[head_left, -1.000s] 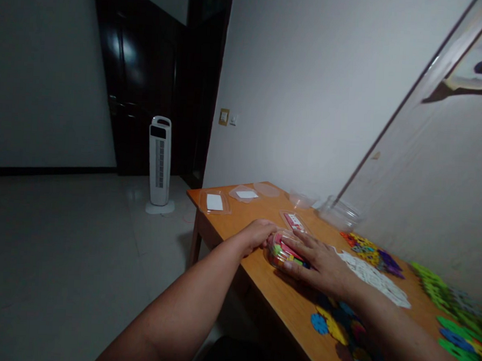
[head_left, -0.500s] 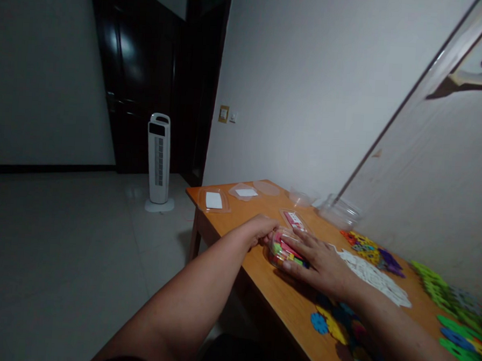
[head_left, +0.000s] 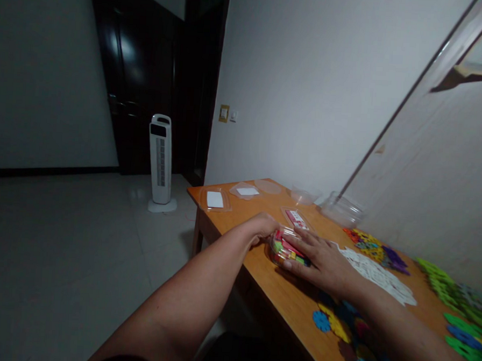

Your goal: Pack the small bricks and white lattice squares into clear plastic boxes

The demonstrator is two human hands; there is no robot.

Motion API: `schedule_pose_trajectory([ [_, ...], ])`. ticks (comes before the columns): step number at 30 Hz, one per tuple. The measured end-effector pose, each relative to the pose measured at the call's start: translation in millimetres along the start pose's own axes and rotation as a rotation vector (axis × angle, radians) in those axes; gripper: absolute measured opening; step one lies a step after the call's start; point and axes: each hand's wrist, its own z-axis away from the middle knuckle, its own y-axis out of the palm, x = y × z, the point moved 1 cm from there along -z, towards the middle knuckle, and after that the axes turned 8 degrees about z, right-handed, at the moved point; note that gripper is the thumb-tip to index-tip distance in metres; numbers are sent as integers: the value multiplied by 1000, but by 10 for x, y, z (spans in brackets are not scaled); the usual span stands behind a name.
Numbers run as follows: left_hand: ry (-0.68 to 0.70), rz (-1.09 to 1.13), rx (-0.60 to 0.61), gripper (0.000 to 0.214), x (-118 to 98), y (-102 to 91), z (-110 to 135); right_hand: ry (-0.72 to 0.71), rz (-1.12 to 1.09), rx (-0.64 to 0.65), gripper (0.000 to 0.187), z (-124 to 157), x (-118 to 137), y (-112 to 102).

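A clear plastic box point(head_left: 279, 253) with colourful pieces inside stands near the table's front edge, between both hands. My left hand point(head_left: 264, 226) is closed at its far left edge, fingers curled and partly hidden behind the wrist. My right hand point(head_left: 321, 260) grips the box from the right, its fingers across the top and its thumb along the near side. Just behind the box lies a clear lid with a red and white label point(head_left: 297, 219). White flat pieces point(head_left: 377, 274) lie beyond my right wrist, and blue and yellow disc-shaped pieces point(head_left: 334, 323) lie below the forearm.
Clear lids with white labels point(head_left: 214, 199) lie at the table's point(head_left: 239, 218) far left end. Clear containers point(head_left: 340, 208) stand by the wall. Orange-to-purple pieces point(head_left: 377, 249) and green pieces point(head_left: 445, 285) lie along the back right. A white tower fan point(head_left: 160, 163) stands on the floor.
The view has shifted very slightly. Both hands stay on the box in nearly the same place, and the left fingers are now more hidden.
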Motion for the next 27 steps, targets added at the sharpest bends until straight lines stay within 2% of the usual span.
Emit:
schedule_pose_trajectory([
  [4, 80, 70, 28, 26, 62, -5, 37, 11, 10, 9, 70, -3, 3, -2],
  [6, 103, 70, 5, 30, 84, -10, 107, 21, 5, 5, 70, -3, 6, -2],
  [9, 73, -13, -39, 41, 122, -30, 271, 23, -13, -11, 69, 1, 14, -3],
  [11, 57, -57, 5, 47, 147, -44, 388, 16, -19, -23, 69, 3, 19, -2],
  [14, 73, -26, 112, 39, 161, -58, 527, 5, -14, -37, 70, 3, 20, 2],
  [17, 80, 41, 146, 29, 150, -58, 593, -6, -4, -35, 71, 1, 13, 7],
  [21, 81, 92, 134, 25, 161, -31, 589, -14, 6, -24, 72, 2, 12, -1],
  [27, 103, 193, 53, 12, 220, 18, 569, 8, 3, -33, 73, 11, 11, 12],
])
